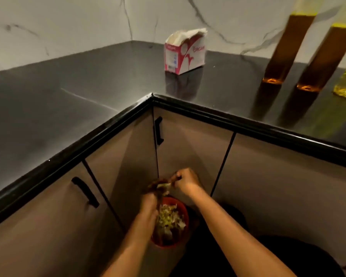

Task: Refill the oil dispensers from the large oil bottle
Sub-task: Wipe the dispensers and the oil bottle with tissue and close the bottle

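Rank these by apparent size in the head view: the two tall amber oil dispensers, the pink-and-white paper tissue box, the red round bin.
1. Tall amber oil dispensers, farther and nearer: alike, tops cut off.
2. Pink-and-white tissue box, red round bin: about alike; bin partly covered, so unranked.

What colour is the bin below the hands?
The bin is red, clearest in the head view.

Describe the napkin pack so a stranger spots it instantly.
Find the back corner of the black countertop under the marble wall. Just right of it stands the napkin pack, left of the tall amber oil dispensers. It alone is white-and-pink, torn open on top.
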Tool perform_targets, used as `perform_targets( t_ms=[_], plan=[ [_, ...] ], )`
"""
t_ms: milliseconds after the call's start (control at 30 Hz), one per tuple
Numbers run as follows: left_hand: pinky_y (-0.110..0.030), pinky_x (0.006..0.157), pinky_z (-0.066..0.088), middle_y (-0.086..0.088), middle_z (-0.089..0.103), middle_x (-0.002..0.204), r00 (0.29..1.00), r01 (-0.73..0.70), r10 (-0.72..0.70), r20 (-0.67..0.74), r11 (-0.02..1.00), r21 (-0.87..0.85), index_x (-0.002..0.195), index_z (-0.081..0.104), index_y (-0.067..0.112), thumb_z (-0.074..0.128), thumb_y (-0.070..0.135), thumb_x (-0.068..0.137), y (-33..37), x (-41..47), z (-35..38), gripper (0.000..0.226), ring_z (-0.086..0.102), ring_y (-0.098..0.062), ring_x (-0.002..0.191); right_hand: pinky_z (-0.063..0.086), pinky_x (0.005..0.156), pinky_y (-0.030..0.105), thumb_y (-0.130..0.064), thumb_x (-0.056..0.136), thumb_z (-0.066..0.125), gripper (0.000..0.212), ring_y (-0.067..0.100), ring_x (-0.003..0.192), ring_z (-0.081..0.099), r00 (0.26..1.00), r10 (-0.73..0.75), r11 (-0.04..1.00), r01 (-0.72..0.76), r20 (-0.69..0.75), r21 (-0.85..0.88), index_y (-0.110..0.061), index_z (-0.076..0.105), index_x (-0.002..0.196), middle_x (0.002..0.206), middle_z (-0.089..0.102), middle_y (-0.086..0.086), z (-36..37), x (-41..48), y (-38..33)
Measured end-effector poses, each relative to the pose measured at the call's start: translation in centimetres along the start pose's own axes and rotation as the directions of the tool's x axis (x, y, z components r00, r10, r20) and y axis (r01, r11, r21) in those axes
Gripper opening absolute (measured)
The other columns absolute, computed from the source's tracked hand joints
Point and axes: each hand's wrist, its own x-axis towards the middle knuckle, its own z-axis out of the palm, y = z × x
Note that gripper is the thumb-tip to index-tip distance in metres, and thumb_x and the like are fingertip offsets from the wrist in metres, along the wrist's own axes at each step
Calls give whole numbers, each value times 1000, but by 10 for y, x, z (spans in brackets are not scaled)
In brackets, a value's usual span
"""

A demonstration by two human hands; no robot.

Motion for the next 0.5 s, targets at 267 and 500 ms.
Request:
perform_targets(
  t_ms=[267,500],
  plan=[
    [-37,81,53,-28,66,109,984,94,-141,112,931,352,93,72,7,67,25,88,-72,40,-26,19,65,-18,80,46,91,26,-16,87,60,31,27,114,56,961,202,956,-152,187,-251,-5,64,115,122,61,12,57,63,63],
    [-21,74,33,-28,55,125,984,176,-164,-72,803,570,123,53,-14,42,4,101,-88,74,-11,31,52,-28,100,41,97,32,-8,98,37,31,31,119,51,971,188,946,-139,148,-292,1,56,121,126,55,18,81,76,75]
  ],
)
